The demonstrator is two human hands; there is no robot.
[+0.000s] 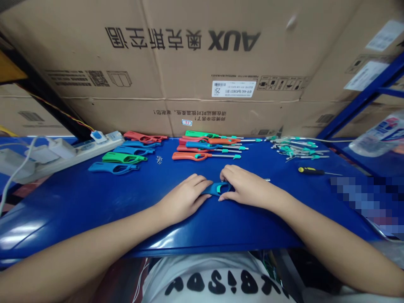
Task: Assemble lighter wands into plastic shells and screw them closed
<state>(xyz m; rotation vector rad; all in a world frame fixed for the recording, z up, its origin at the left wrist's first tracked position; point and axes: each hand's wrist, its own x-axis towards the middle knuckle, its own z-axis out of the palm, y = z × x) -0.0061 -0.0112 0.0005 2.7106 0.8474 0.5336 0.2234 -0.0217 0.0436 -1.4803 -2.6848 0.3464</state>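
Note:
Between my two hands lies a blue long-neck lighter with a green trigger, low over the blue table. My left hand pinches its handle end between thumb and fingers. Around the trigger end, my right hand is closed with thumb and fingertips; a short metal tip pokes out past its far side. Beyond my hands, several lighters with metal rods sit in a pile, an orange lighter nearest. A small heap of screws lies to the left of them.
Loose handle shells, such as a green one, lie at left beside a power strip. Metal rods with green triggers are heaped at right, near a yellow-black screwdriver. A large cardboard box walls off the back. A plastic bottle stands far right.

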